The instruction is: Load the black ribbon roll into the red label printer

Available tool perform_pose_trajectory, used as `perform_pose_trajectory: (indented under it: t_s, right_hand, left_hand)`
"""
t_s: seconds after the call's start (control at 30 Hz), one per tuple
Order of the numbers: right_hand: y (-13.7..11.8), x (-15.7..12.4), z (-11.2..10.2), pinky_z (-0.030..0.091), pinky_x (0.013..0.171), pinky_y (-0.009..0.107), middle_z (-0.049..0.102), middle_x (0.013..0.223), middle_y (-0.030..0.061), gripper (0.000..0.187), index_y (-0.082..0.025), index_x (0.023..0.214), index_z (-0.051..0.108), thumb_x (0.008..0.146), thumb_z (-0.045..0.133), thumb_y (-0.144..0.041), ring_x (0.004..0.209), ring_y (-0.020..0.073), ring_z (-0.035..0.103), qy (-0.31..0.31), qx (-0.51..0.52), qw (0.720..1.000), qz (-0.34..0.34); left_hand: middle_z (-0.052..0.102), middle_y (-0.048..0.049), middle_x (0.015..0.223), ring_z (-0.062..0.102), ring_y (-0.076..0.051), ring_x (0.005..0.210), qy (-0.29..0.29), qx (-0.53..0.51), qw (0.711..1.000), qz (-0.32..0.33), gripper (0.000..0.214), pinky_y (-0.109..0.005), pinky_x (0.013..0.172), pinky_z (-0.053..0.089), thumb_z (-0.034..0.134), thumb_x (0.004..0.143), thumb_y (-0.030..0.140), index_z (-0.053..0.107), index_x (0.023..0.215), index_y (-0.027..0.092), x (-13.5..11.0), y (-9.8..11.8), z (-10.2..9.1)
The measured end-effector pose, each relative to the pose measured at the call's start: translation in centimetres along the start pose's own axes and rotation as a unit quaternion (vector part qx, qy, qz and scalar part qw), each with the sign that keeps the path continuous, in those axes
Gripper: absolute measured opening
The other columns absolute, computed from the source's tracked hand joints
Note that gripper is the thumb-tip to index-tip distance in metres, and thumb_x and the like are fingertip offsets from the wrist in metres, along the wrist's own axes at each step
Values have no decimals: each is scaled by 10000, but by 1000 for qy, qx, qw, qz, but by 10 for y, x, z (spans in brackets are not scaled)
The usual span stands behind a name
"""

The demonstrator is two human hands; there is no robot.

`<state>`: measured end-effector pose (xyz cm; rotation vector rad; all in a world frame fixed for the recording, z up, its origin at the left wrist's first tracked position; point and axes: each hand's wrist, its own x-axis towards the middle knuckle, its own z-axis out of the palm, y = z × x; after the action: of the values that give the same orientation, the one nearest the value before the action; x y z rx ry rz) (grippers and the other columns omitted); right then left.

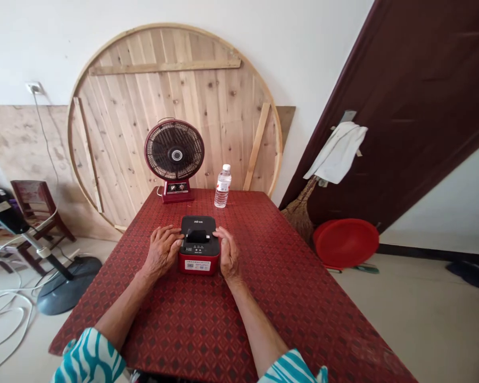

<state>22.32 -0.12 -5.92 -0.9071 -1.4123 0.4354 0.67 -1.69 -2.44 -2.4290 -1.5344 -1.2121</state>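
A small box-shaped device (200, 250) stands on the patterned red table. Its top is black with a raised black piece in the middle, its lower body is red, and a white label faces me. Its exact kind does not show. My left hand (163, 251) is pressed to its left side, fingers bent lightly at the upper edge. On the opposite side, my right hand (228, 254) curves against the right edge, fingertips by the top. Between them, both hands hold the device while it rests on the table.
Behind the device stand a red table fan (174, 154) and a clear water bottle (222, 187). A large round wooden board (207, 96) leans on the wall. Left of the table (287, 298) are a stand's round base (66, 292) and loose cables; to the right, a red basin (345, 243).
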Motion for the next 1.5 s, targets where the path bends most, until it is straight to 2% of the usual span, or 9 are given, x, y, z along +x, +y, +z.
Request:
perform_pose_trajectory:
  t_s: [0.13,0.23,0.33,0.4,0.5,0.77,1.07,1.27,1.5]
  right_hand:
    - [-1,0,-2,389,1063,428,654,1179,94,374,-224,1060,630,945,329,-413,1159,203,581,6,7,1000,8]
    - [5,1,-3,406,1045,436,609,1248,125,416,-198,1135,589,925,345,-463,1192,214,558,60,35,995,66]
    - [18,-1,-1,433,1006,444,569,1293,160,528,-169,1254,504,894,349,-523,1202,237,552,111,67,981,147]
    - [27,-4,3,439,994,439,567,1295,162,569,-165,1271,490,873,360,-550,1193,244,561,101,91,972,190]
    - [35,-9,14,454,970,427,590,1270,146,601,-165,1256,505,837,396,-584,1161,249,582,92,129,960,230]
    - [29,-13,22,417,974,365,642,1230,79,585,-190,1174,600,805,449,-619,1137,219,566,73,141,954,253]
    - [27,-11,21,425,939,352,670,1164,61,536,-203,1124,624,787,487,-598,1082,208,581,74,168,948,260]
    - [27,-11,20,422,936,346,693,1101,46,481,-209,1074,647,794,492,-568,1050,203,594,70,181,944,268]
    - [37,-15,21,437,920,354,697,1079,39,448,-213,1057,660,783,534,-545,1019,206,606,79,203,933,287]
  left_hand:
    - [661,-68,1168,494,-240,1198,11,-50,999,-14,348,-472,1072,297,373,956,346,694,1044,245,-2,1,3]
    - [636,-92,1166,568,-217,1092,29,-145,986,-73,351,-394,980,422,398,941,363,647,1141,217,-5,4,1]
    - [668,-58,893,628,-161,745,49,-258,945,-197,415,-301,724,510,429,910,394,561,1240,180,-5,7,-2]
    - [603,10,645,538,-120,507,33,-324,908,-264,459,-248,529,457,450,881,416,533,1246,151,-3,9,-4]
    - [478,79,464,404,-90,359,-12,-387,863,-324,502,-211,392,339,512,817,426,521,1211,115,1,13,-6]
    - [473,114,443,387,-67,322,-55,-467,810,-350,595,-176,336,286,675,669,409,483,1146,111,8,20,-3]
    - [505,107,492,358,-43,317,-88,-531,744,-396,630,-163,314,220,733,634,329,451,1156,118,11,18,-6]
    - [512,98,506,393,-42,325,-92,-547,699,-452,465,-155,322,268,696,672,190,472,1076,145,15,17,-5]
    - [489,101,491,376,-26,301,-188,-504,692,-481,324,-132,306,241,722,652,166,504,890,158,30,8,-15]
